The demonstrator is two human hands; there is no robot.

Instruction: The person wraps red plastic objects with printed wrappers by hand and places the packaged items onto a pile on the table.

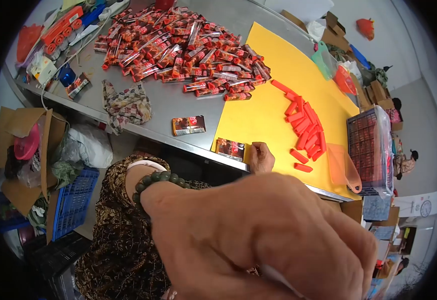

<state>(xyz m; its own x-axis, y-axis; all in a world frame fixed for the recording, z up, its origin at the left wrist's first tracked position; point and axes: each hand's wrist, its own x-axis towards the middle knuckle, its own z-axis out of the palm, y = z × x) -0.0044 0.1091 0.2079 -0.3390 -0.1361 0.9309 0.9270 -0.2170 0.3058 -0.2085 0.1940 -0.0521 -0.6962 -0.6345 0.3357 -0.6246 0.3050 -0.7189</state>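
Note:
My left hand [258,225] fills the lower foreground close to the camera, a green bead bracelet at its wrist. Its fingers are curled, and whatever they may hold is hidden. Farther off, my right hand [261,159] rests at the table's front edge with fingers curled in; nothing shows in it. Just left of it a flat dark printed packet [230,149] lies on the yellow mat [258,115]. A similar flat packet [189,125] lies on the bare metal. To the right are loose red plastic sticks [306,125] in a pile.
A large heap of red-ended wrapped sticks [178,50] covers the metal table's far part. A patterned cloth [128,105] lies near the edge. An orange scoop-like tray [339,167] and a dark crate [366,150] stand right. A blue crate [75,202] is lower left.

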